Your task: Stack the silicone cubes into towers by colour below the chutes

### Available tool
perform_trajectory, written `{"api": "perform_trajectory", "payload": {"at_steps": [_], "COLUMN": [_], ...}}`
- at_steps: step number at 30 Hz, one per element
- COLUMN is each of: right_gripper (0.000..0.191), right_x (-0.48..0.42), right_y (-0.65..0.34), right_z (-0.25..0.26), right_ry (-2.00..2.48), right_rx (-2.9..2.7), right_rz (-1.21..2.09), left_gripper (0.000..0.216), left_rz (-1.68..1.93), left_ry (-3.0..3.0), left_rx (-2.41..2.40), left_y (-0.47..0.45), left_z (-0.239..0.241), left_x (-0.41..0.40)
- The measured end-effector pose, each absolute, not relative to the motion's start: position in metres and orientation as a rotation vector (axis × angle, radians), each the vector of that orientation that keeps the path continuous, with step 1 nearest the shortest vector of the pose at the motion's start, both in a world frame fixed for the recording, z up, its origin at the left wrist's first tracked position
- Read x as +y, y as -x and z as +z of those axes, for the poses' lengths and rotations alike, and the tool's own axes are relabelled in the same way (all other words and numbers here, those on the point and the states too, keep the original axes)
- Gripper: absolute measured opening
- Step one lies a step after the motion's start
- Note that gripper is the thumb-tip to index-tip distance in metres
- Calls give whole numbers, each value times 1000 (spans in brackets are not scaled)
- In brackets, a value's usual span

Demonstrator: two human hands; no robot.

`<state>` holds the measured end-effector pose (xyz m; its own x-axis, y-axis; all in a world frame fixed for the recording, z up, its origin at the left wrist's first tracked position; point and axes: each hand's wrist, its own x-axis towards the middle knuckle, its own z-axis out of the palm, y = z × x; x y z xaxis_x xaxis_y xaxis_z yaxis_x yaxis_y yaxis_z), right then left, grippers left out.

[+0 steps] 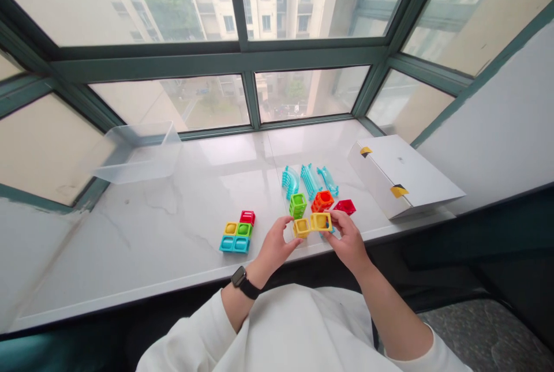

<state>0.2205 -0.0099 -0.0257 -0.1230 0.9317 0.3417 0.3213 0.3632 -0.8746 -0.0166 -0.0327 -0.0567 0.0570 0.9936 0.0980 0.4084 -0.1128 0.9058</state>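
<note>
In the head view my right hand [350,240] pinches a yellow cube-shaped block [321,222] with a round hollow, lifted a little above the sill. My left hand [277,243], a black watch on its wrist, has thumb and fingertips at the left side of a second yellow block [301,228]. The two yellow blocks sit side by side, apparently touching. Just behind them stand a green block stack [298,205] and an orange-red stack [322,201]. A red block [345,206] lies past my right fingers. Something blue is mostly hidden under the right-hand block.
Left of my hands, red, yellow, green and blue blocks [237,233] form a stepped group. Three clear blue track pieces [310,180] lie farther back. A white box [402,170] with yellow-black tape stands right, a clear plastic bin [138,156] far left. Windows border the marble sill [173,233].
</note>
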Motion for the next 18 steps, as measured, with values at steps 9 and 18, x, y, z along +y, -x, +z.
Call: {"api": "perform_trajectory", "payload": {"at_steps": [9,18], "right_gripper": [42,41], "right_x": [-7,-3], "right_y": [-216,-201], "right_z": [-27,-37], "right_ry": [1193,1260], "right_rx": [-1709,-1835], "right_rz": [837,796], "left_gripper": [57,71], "left_rz": [1031,1019], "left_ry": [-1577,-1556], "left_rx": [1407,1389], "left_y": [6,8], "left_z": [-65,-63], "left_x": [-24,-26]}}
